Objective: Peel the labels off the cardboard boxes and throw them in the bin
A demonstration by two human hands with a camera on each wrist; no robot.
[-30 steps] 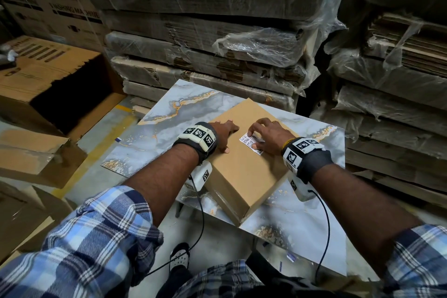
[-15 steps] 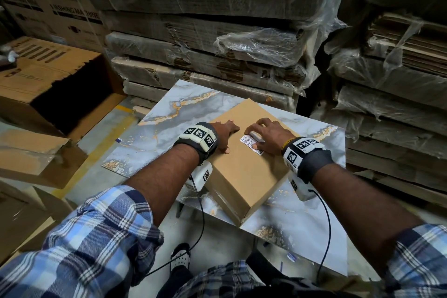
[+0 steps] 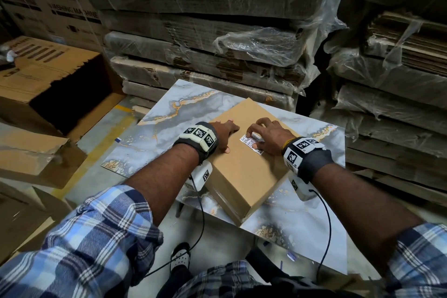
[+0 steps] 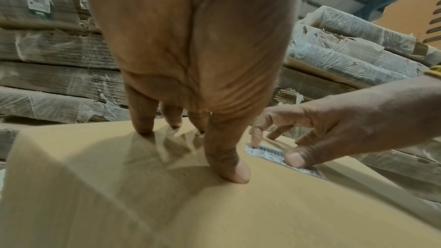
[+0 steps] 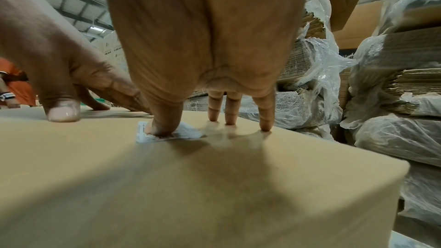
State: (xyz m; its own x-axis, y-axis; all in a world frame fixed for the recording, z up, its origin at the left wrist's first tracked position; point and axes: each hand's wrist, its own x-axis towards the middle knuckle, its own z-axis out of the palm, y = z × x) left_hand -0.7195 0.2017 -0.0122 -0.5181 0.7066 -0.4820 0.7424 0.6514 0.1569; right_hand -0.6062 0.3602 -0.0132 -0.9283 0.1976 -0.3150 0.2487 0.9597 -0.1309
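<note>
A brown cardboard box (image 3: pixel 244 164) lies on the marbled desk (image 3: pixel 154 138). The left hand (image 3: pixel 223 134) presses flat on its top, grip wide. The right hand (image 3: pixel 268 136) pinches the white label (image 3: pixel 249 144) (far edge lifted) near the box's right side.

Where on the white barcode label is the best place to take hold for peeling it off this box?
Probably the label's far edge, where it already curls up under the right hand's fingertips. Pinch that raised edge and pull back toward the body while the left hand steadies the cardboard box.
</note>
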